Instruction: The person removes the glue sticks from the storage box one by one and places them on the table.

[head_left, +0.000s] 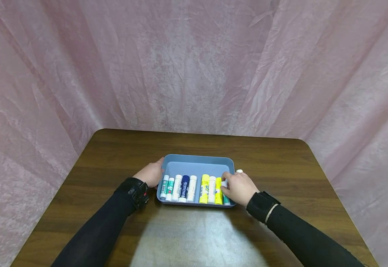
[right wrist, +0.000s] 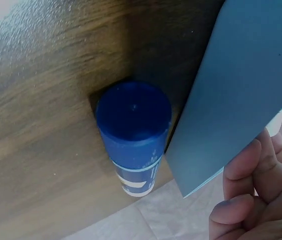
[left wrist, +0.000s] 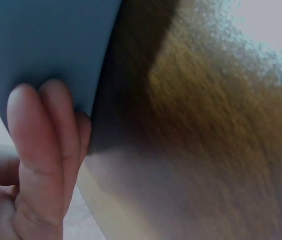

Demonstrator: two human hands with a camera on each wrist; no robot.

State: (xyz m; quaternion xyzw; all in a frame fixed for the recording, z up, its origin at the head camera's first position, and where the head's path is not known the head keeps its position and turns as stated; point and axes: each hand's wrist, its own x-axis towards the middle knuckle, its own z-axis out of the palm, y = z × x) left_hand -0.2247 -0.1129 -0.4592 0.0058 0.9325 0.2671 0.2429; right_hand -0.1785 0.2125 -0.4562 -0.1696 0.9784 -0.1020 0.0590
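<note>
A blue-grey tray (head_left: 197, 160) holds a row of glue sticks, white, green-and-white, navy and yellow, along its near side. My left hand (head_left: 151, 174) is at the tray's left end; in the left wrist view its fingers (left wrist: 36, 130) lie fairly straight against the outer wall. Over the tray's right end, my right hand (head_left: 240, 187) pinches a green-and-white glue stick (head_left: 226, 199), partly hidden by the fingers. Outside the tray's right wall, a blue glue stick (right wrist: 133, 130) with a white end lies on the table below my right hand.
The brown wooden table (head_left: 194, 237) has rounded far corners and a bright glare near its front. A pink curtain (head_left: 194, 74) hangs behind it. Inside the row, a gap separates the left group from the yellow glue stick (head_left: 204, 189).
</note>
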